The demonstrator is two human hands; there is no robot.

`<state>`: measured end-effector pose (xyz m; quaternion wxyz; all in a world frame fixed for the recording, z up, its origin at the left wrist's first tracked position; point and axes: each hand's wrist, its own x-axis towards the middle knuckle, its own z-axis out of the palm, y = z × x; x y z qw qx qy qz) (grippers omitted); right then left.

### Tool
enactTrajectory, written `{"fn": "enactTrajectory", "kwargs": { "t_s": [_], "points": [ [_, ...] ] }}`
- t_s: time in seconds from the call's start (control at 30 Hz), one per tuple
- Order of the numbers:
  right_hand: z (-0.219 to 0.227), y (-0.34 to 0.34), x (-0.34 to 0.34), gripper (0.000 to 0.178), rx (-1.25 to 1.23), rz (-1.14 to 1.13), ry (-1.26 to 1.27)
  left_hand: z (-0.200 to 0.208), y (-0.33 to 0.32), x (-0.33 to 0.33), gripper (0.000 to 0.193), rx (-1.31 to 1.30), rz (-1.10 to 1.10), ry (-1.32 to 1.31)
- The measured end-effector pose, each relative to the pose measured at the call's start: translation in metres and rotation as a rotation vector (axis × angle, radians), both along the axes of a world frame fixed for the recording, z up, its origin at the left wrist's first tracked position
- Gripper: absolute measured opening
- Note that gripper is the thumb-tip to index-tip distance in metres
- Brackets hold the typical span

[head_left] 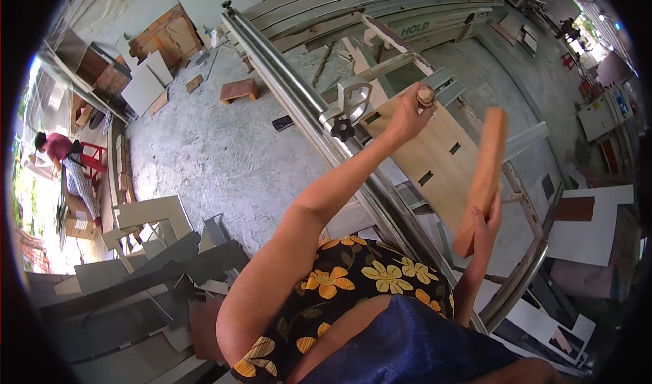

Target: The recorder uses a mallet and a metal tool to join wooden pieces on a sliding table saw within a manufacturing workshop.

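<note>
My left hand (407, 117) is closed around a round-ended wooden handle (426, 96); the rest of that tool is hidden below the fist. The fist is over the far part of a pale wooden board (435, 154) with several small dark slots cut in it. In my right hand (486, 226) is a thick reddish-brown wooden block (483, 173), gripped near its lower end and raised above the board's right edge. The block's upper end is slightly blurred and points away from me.
The board rests on a metal frame (523, 214) beside a long metal rail (278, 71) with a black star knob (342, 130). Grey panel offcuts (149, 275) lie at lower left. A low brown wooden stool (238, 90) stands on the floor. Another person (68, 160) bends at far left.
</note>
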<state>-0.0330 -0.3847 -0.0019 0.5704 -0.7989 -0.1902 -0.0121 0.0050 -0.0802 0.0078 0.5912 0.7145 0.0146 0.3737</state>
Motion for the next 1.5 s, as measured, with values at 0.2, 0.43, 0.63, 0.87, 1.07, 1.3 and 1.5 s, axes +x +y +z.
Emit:
{"fn": "enactTrajectory", "kwargs": {
  "t_s": [0.2,0.43,0.63,0.87,1.07,1.3,1.5],
  "points": [
    [0.006,-0.034,-0.012,0.07,0.273,-0.191,0.032,-0.011,-0.032,-0.044,0.02,-0.572,-0.256,-0.083],
    [0.003,-0.06,-0.013,0.069,0.585,-0.059,0.116,-0.007,-0.05,-0.092,0.022,-0.883,-0.377,0.026],
    [0.032,-0.027,-0.053,0.068,0.616,-0.069,0.081,0.002,-0.046,-0.127,0.023,-0.954,-0.453,0.045],
    [0.05,0.016,-0.09,0.073,0.691,-0.056,0.044,0.01,-0.026,-0.172,0.026,-0.797,-0.508,0.062],
    [0.057,0.071,-0.132,0.075,0.702,-0.023,-0.01,0.019,0.027,-0.234,0.029,-0.691,-0.495,0.05],
    [0.076,0.185,-0.201,0.083,0.746,0.011,-0.018,0.017,0.12,-0.321,0.029,-0.703,-0.422,-0.005],
    [0.072,0.273,-0.237,0.085,0.671,0.169,-0.168,0.006,0.194,-0.383,0.029,-0.777,-0.307,0.031]
  ]
}}
